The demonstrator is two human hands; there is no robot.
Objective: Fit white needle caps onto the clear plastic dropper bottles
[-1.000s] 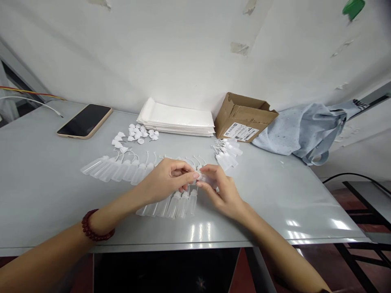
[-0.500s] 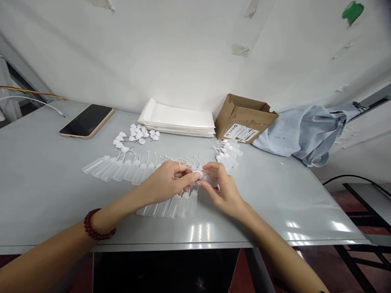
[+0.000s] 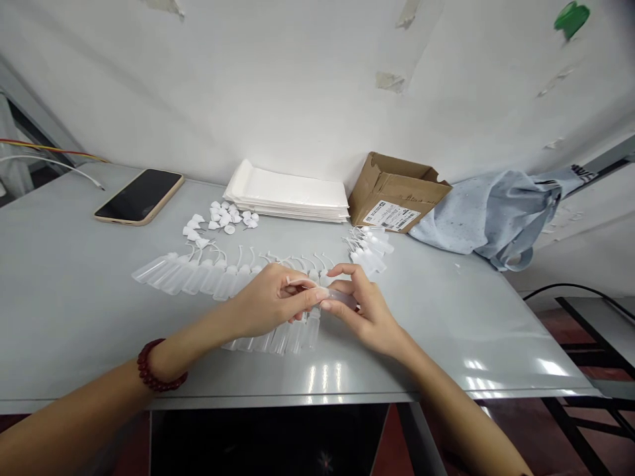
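Left thumb now over neck end of clear bottle (image 3: 343, 299), neck less exposed than a moment ago; seating of any top there, cannot tell
Our left hand (image 3: 258, 301) pinched nearly closed on neck end, pale strip arching over fingers
Our right hand (image 3: 372, 317) closed round body with thumb and lower fingers, forefinger arched clear
Bottle lies roughly sideways between hands, over middle of bench (image 3: 446, 337), back from front edge
Long bottle row (image 3: 191, 277) reaches toward left edge; white caps (image 3: 225, 215) behind it

Lt-blue, dark-speckled cloth (image 3: 476, 211)
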